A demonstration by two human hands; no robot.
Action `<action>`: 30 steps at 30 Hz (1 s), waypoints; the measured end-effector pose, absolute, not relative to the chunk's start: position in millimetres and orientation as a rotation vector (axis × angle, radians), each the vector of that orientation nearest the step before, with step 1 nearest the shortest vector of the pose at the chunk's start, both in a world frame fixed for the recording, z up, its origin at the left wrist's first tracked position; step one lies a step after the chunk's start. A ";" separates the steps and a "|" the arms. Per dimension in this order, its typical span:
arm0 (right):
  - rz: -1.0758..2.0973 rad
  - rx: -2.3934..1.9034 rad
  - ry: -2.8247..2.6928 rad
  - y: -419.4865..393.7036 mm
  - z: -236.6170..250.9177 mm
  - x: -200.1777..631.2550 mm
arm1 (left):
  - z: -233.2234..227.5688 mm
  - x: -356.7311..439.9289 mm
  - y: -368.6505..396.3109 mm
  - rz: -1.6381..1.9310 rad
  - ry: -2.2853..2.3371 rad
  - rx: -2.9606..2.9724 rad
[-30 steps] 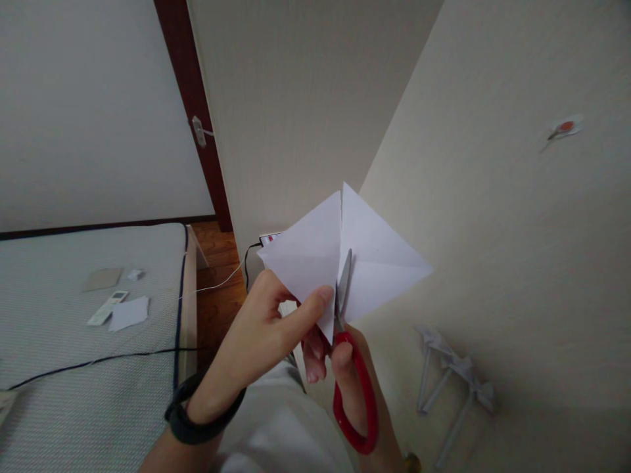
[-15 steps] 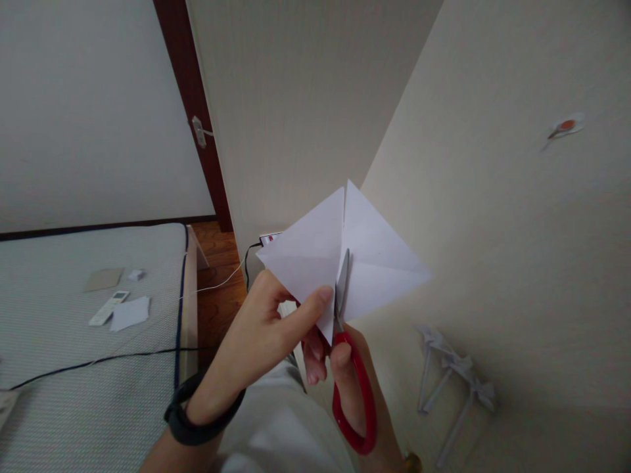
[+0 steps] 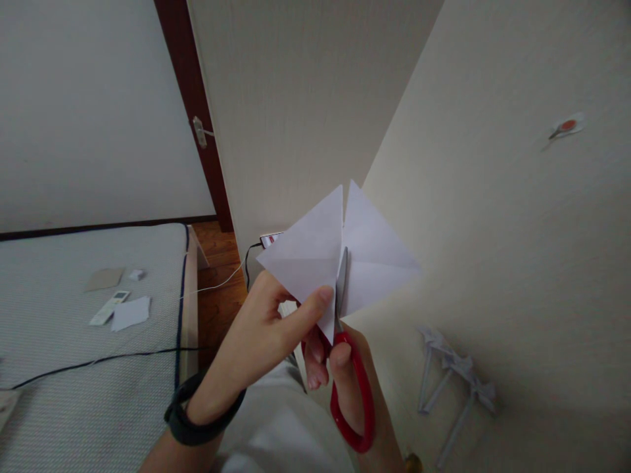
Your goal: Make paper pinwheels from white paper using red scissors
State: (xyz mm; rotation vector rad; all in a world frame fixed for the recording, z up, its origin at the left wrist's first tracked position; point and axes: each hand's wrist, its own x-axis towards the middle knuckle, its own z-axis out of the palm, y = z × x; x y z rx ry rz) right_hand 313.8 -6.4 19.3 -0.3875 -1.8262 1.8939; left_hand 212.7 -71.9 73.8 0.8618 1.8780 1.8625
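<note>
My left hand (image 3: 280, 322) pinches a white sheet of paper (image 3: 305, 243) near its lower corner, the thumb on top and the fingers beneath. The sheet is creased, with one slit running down from its top corner and a cut along which the scissors lie. My right hand (image 3: 352, 374) grips red-handled scissors (image 3: 367, 407), its thumb through the red loop. The blades (image 3: 342, 282) point away from me between the two halves of the sheet, near the left thumb. The other finger loop is mostly hidden.
Left is a mattress (image 3: 59, 263) holding a remote control (image 3: 109, 309), a stack of white paper (image 3: 131, 314), a beige card (image 3: 105, 279) and a black cable (image 3: 98, 360). Several white paper pinwheels (image 3: 456, 364) are at lower right. A phone (image 3: 271, 240) is behind the sheet.
The right half of the sheet has swung slightly inward and its outer corner has shifted left. The gap at the top is a little wider. Both hands keep their grip.
</note>
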 end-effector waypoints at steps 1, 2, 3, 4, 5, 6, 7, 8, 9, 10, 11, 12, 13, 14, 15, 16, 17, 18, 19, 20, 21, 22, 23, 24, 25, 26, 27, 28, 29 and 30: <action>1.893 -0.400 -1.831 -6.2 19.6 313.8 | 74.0 212.5 -71.9 1.867 1.883 0.875; 1.891 -0.416 -1.837 -5.9 19.8 313.7 | 73.9 212.2 -71.9 1.868 1.891 0.885; 1.889 -0.429 -1.842 -5.7 20.1 313.6 | 73.8 211.9 -72.0 1.864 1.896 0.896; 1.887 -0.440 -1.845 -5.6 20.3 313.5 | 73.5 211.6 -72.2 1.860 1.900 0.899; 1.888 -0.448 -1.846 -5.7 20.6 313.2 | 73.3 211.3 -72.5 1.853 1.903 0.901; 1.889 -0.452 -1.842 -5.8 20.8 313.0 | 73.0 211.2 -72.8 1.846 1.905 0.898; 1.896 -0.451 -1.839 -6.1 21.0 312.7 | 72.7 211.1 -73.1 1.837 1.906 0.899; 1.905 -0.444 -1.834 -6.4 21.2 312.4 | 72.4 211.1 -73.4 1.833 1.905 0.903; 1.913 -0.437 -1.828 -6.7 21.2 312.2 | 72.1 211.0 -73.6 1.835 1.905 0.905; 1.918 -0.428 -1.825 -6.9 21.2 312.1 | 71.9 210.9 -73.7 1.838 1.904 0.906; 1.919 -0.419 -1.823 -7.0 21.1 312.1 | 71.6 210.8 -73.7 1.838 1.901 0.908; 1.918 -0.413 -1.825 -7.1 20.9 312.2 | 71.3 210.7 -73.6 1.835 1.900 0.909; 1.913 -0.410 -1.824 -7.1 20.7 312.4 | 71.1 210.5 -73.6 1.832 1.900 0.909; 1.909 -0.411 -1.820 -7.1 20.4 312.7 | 70.7 210.4 -73.5 1.832 1.899 0.910; 1.909 -0.411 -1.816 -7.0 20.0 312.9 | 70.4 210.3 -73.3 1.831 1.900 0.913; 1.912 -0.413 -1.810 -7.0 19.7 313.2 | 70.0 210.3 -73.1 1.834 1.900 0.919; 1.916 -0.417 -1.804 -6.9 19.4 313.4 | 69.6 210.2 -72.8 1.843 1.900 0.928; 1.917 -0.421 -1.800 -6.9 19.1 313.6 | 69.2 210.1 -72.4 1.851 1.899 0.940; 1.916 -0.427 -1.800 -6.8 18.9 313.6 | 68.9 210.0 -71.9 1.855 1.898 0.955; 1.914 -0.436 -1.802 -6.8 18.8 313.6 | 68.7 209.9 -71.3 1.859 1.899 0.971; 1.911 -0.445 -1.804 -6.8 18.8 313.5 | 68.5 209.7 -70.8 1.865 1.899 0.987; 1.910 -0.454 -1.803 -6.9 18.9 313.3 | 68.3 209.5 -70.2 1.870 1.900 1.000; 1.910 -0.462 -1.803 -6.9 19.2 313.1 | 68.0 209.3 -69.8 1.878 1.899 1.007; 1.910 -0.469 -1.804 -7.0 19.5 312.9 | 67.6 209.1 -69.5 1.889 1.893 1.011; 1.914 -0.473 -1.804 -7.1 20.0 312.7 | 67.0 208.9 -69.3 1.906 1.888 1.016; 1.920 -0.476 -1.805 -7.1 20.4 312.6 | 66.2 208.7 -69.2 1.923 1.886 1.024; 1.924 -0.479 -1.810 -7.1 20.9 312.5 | 65.3 208.5 -69.2 1.938 1.892 1.034; 1.926 -0.483 -1.818 -7.1 21.2 312.5 | 64.2 208.2 -69.1 1.954 1.908 1.043; 1.925 -0.486 -1.827 -7.0 21.5 312.4 | 63.2 208.1 -68.9 1.971 1.937 1.042; 1.924 -0.488 -1.834 -6.9 21.5 312.4 | 62.4 207.9 -68.5 1.986 1.973 1.030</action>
